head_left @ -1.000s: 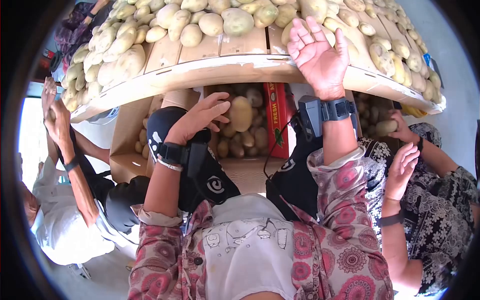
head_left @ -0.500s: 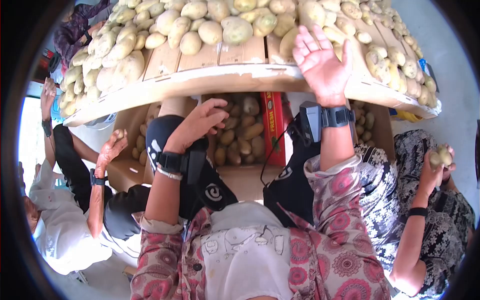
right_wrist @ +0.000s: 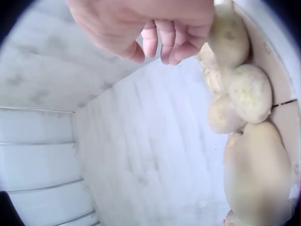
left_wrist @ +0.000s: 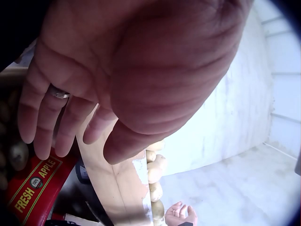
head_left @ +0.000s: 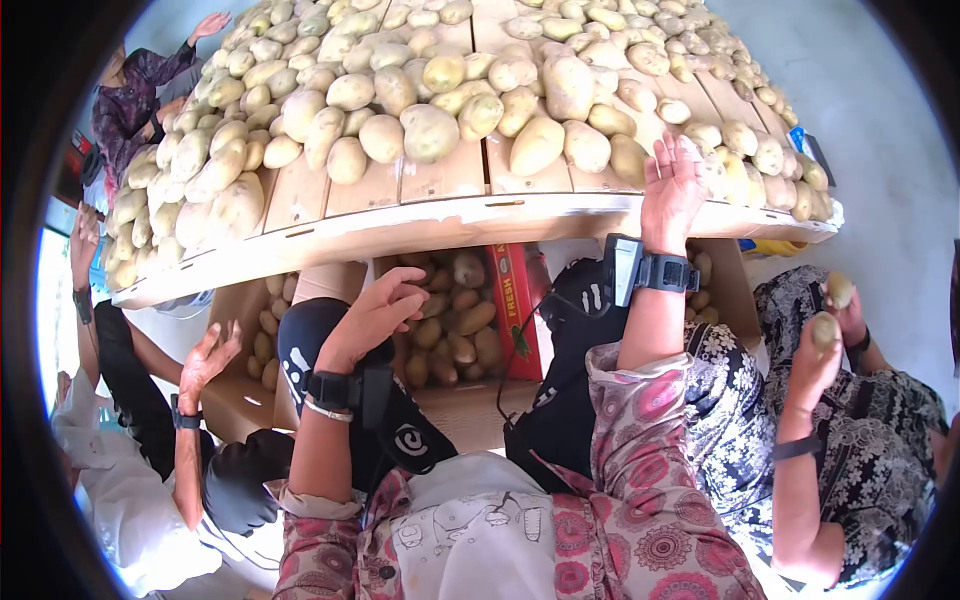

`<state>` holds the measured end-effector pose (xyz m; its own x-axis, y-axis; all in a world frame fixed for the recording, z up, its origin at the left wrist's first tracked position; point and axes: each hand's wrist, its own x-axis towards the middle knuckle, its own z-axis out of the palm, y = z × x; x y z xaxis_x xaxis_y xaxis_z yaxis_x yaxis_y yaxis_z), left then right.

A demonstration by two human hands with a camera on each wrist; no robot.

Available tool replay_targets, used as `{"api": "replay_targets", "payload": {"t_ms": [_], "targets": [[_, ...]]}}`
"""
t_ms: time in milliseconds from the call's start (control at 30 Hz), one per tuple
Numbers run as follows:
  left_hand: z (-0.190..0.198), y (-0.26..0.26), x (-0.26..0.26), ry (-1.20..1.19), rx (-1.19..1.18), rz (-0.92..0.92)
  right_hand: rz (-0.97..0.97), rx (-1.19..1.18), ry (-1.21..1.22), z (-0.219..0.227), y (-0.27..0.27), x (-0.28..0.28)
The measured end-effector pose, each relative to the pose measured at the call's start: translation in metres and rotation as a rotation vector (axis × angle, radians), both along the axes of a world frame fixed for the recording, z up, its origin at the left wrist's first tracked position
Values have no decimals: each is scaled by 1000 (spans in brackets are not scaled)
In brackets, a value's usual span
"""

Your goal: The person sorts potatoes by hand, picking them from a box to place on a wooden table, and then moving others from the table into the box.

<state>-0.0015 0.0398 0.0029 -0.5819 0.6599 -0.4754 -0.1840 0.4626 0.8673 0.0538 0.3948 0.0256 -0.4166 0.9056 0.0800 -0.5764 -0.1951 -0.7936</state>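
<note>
My left hand (head_left: 375, 312) hovers empty beside a cardboard box of potatoes (head_left: 457, 322) below the table edge. In the left wrist view its fingers hang loosely bent, a ring on one of them, above the red "FRESH APPLE" panel (left_wrist: 35, 186). Over the table's front rim, my right hand (head_left: 674, 196) reaches forward with its palm showing and nothing in it. Potatoes (head_left: 627, 158) lie just by its fingertips. The right wrist view has the right hand (right_wrist: 155, 23) with relaxed fingers alongside several potatoes (right_wrist: 250, 93).
Many potatoes (head_left: 350, 92) cover the slatted table (head_left: 435, 184), whose raised front rim (head_left: 400, 226) runs across in front of me. Another box (head_left: 235, 372) stands at left. A person at right holds potatoes (head_left: 825, 330); at left a person's hand (head_left: 208, 353) is raised.
The head view has shifted, showing more of the table. My right hand has turned and come closer to the rim potatoes. A potato seen beside my left hand over the box is gone from there.
</note>
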Motion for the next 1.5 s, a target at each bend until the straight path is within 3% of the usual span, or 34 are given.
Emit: {"api": "replay_targets", "payload": {"t_ms": [200, 267, 300, 333, 400, 533, 667, 733, 800, 833, 933, 1033, 1167, 1300, 1367, 1467, 1500], "targets": [[-6, -1, 0, -6, 23, -17, -342, 208, -82, -23, 39, 18], [-3, -2, -1, -8, 26, -23, -173, 559, -385, -33, 39, 15], [-3, -4, -3, -3, 21, -21, -107, 658, -544, -38, 33, 10], [-4, -3, -2, 12, 22, -30, -103, 655, -541, -41, 30, 8], [-7, -1, -1, 28, 25, -38, 83, 954, -851, -29, 17, 8], [-4, -1, -1, 11, 11, -30, 109, 875, -1094, -12, 11, 1], [-8, -2, -2, -13, 4, -12, 33, 797, -984, -13, 14, 0], [-10, -5, -5, -17, 33, 11, -107, 632, -350, -23, 22, 1], [-10, -8, -6, 31, 72, 27, 471, -62, 49, -1, 13, 19], [-8, -8, -8, 29, 70, 48, 721, -143, 234, 2, 10, 23], [-9, -11, -5, 21, 78, 86, 958, -327, 423, 6, -8, 22], [-8, -13, -10, 41, 108, 102, 1103, -155, 405, 3, -24, 14], [-11, -15, -8, 16, 177, 151, 1056, -132, 293, 3, -56, 4], [-6, -15, -8, -102, 208, 168, 1135, -46, 158, 0, -102, -7], [1, -13, -8, -262, 324, 107, 1148, 42, 77, -2, -135, -10], [12, -10, 3, -297, 493, 56, 1177, 225, -124, -13, -175, -10], [18, -7, 9, -259, 528, 133, 1178, 221, -124, -22, -187, -14]]}}
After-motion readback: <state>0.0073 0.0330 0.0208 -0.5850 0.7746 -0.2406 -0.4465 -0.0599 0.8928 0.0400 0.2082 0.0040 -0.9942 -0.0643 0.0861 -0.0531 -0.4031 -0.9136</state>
